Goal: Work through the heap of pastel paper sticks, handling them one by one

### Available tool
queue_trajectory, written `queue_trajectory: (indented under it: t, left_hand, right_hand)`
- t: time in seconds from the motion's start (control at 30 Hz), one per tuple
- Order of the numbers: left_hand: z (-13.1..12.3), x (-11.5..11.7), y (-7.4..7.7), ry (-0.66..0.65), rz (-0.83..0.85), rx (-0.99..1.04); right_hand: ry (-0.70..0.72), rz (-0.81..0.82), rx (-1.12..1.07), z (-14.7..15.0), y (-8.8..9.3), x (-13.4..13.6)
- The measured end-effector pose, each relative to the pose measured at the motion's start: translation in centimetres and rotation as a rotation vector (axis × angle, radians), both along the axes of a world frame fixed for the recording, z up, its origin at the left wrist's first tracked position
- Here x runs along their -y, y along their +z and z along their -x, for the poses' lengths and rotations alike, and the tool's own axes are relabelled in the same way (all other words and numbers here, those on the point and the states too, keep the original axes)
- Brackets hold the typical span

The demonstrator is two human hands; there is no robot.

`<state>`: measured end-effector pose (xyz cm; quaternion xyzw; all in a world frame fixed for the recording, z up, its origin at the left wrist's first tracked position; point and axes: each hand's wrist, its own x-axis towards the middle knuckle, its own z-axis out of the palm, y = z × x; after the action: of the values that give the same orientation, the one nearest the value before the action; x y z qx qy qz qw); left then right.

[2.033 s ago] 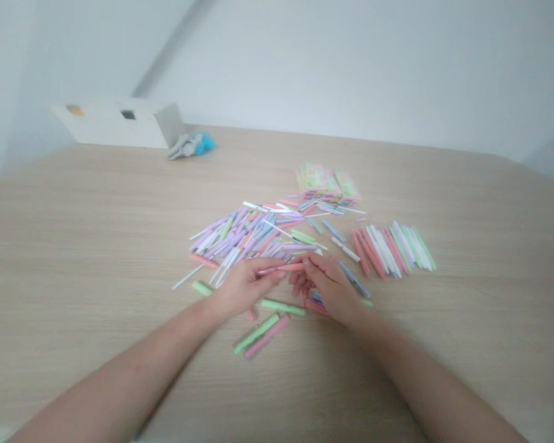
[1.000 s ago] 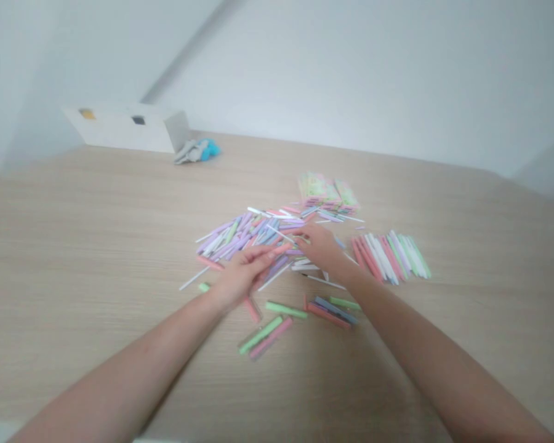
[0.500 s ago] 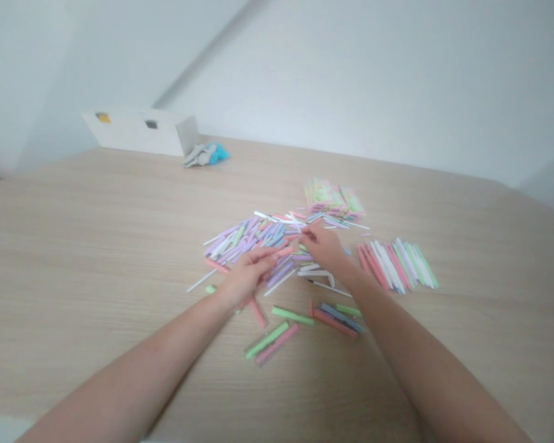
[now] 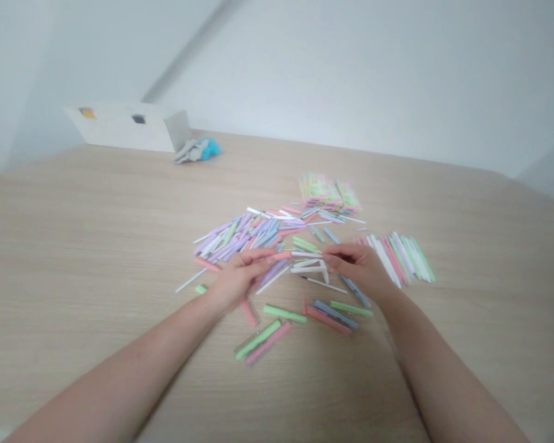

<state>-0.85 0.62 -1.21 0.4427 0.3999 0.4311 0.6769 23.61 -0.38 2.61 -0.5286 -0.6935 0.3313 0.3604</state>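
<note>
the left hand (image 4: 235, 278), at the centre of the frame, pinches a coral tube (image 4: 283, 255) between thumb and fingers. the right hand (image 4: 364, 269), right of centre, has its fingertips pressed together on what looks like the far end of a pale rod (image 4: 307, 254), which lines up with the tube's tip.

the work looks partway through, to judge by how things lie. a tidy row of slim coloured pieces (image 4: 394, 258) sits at the right of the frame, seemingly dealt with. much seems left: a loose heap of tubes and white sticks (image 4: 242, 237) spreads left of centre and up behind the hands, and in the lower middle lie stray ones, among them a green tube (image 4: 258, 339) beside a pink tube (image 4: 268, 344). stacked patterned packets (image 4: 316, 189) stand at the upper centre.

the picture is soft, so whether rod and tube touch or fit together cannot be told. the right hand covers the near end of the row; the left covers part of the heap. print on the packets is unreadable, and both forearms run off the bottom edge.
</note>
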Motion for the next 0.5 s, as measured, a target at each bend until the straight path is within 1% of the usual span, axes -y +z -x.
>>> queue_trajectory:
  t: [0.13,0.27,0.4,0.5]
  left_hand:
    - [0.0,0.1,-0.2,-0.019,-0.024,-0.027]
    - [0.1,0.2,-0.5,-0.034,-0.090,-0.124]
    - [0.1,0.3,0.1,-0.105,-0.222,-0.242]
    - [0.1,0.4,0.6,-0.125,-0.300,-0.311]
  right_hand:
    - [-0.005,0.025,0.018,0.1,-0.2,0.1]
    - [0.018,0.021,0.030,0.2,-0.4,0.3]
    - [0.048,0.013,0.051,0.6,-0.6,0.5]
    - [0.059,0.019,0.052,0.9,-0.6,0.6]
